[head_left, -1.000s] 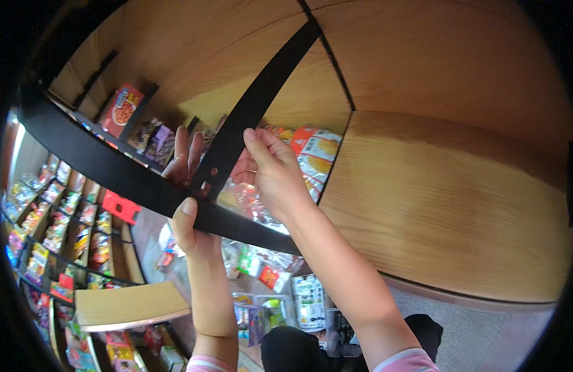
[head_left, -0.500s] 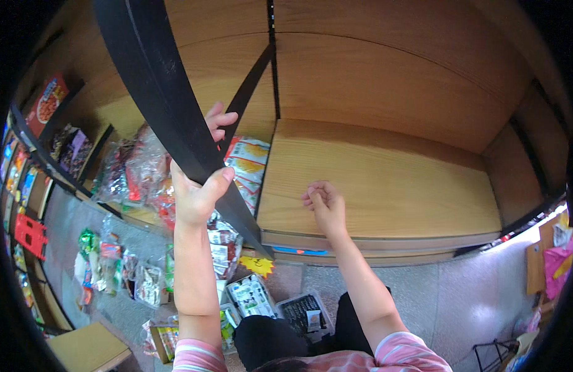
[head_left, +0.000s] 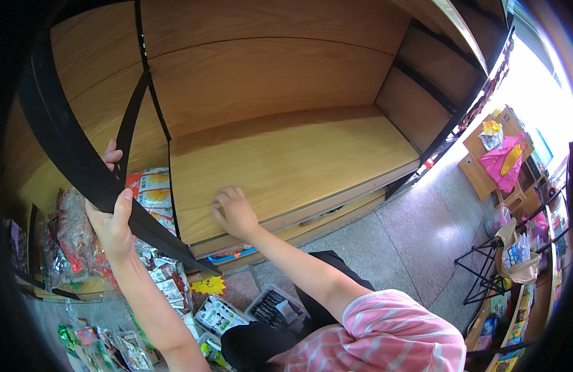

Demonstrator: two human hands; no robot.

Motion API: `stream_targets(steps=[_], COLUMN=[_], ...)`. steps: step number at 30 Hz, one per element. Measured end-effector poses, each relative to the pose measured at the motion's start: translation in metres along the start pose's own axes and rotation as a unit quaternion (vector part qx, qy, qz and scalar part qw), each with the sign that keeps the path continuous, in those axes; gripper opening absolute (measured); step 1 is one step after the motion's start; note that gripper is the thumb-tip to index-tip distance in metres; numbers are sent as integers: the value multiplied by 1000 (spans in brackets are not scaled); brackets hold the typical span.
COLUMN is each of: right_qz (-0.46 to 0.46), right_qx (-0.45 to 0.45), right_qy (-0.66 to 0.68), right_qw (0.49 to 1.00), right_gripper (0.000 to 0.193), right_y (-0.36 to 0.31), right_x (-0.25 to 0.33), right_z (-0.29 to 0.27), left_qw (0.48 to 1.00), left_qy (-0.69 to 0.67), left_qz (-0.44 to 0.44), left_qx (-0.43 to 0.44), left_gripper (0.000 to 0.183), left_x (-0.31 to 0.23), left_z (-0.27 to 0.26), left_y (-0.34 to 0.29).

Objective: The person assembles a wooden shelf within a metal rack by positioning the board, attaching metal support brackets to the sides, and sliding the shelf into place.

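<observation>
Long black flat bar (head_left: pixel 75 155), slanting at the shelf's left front; left hand (head_left: pixel 116 223) clamped around it. Right hand (head_left: pixel 235 214): fingers loosely bent, thumb apart, at wooden shelf board (head_left: pixel 292 152). Yellow starburst tag (head_left: pixel 208 285): near bar's lower end.

Yellow starburst sign (head_left: pixel 208 285): dark marking, illegible

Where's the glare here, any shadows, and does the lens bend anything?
Head view: white-out glare at upper right, bright sheen on the floor; shadow along the back of the wooden shelf; the black bar in the left hand looks bowed toward the rim.
</observation>
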State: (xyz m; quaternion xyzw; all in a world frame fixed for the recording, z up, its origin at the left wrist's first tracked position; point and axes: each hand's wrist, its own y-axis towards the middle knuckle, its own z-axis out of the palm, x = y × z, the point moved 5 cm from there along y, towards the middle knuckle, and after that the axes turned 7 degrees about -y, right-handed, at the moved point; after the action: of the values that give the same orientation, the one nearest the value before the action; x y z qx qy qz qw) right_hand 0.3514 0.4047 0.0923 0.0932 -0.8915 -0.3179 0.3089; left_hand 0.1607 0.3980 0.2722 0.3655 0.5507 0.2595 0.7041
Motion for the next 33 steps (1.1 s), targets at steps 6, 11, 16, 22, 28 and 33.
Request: stream_targets(steps=[6, 11, 16, 22, 28, 33], right_qz=[1, -5, 0, -1, -20, -28], right_qx=[33, 35, 42, 44, 48, 83], right_qy=[-51, -59, -57, -62, -92, -130], right_qw=[998, 998, 997, 997, 994, 988], right_gripper=[15, 16, 17, 17, 17, 14], right_y=[-1, 3, 1, 2, 6, 0], right_x=[0, 8, 8, 5, 8, 0], right_z=[19, 11, 16, 12, 19, 29], left_qw=[999, 999, 999, 999, 999, 1000], left_qy=[32, -30, -31, -15, -7, -26], left_qz=[4, -23, -33, -27, -34, -8], left_qx=[-9, -18, -20, -14, 3, 5], left_gripper=[34, 41, 43, 44, 46, 52], left_x=[-2, -1, -2, -1, -2, -3], left_z=[-7, -5, -10, -6, -14, -20], left_y=[2, 4, 1, 2, 6, -5])
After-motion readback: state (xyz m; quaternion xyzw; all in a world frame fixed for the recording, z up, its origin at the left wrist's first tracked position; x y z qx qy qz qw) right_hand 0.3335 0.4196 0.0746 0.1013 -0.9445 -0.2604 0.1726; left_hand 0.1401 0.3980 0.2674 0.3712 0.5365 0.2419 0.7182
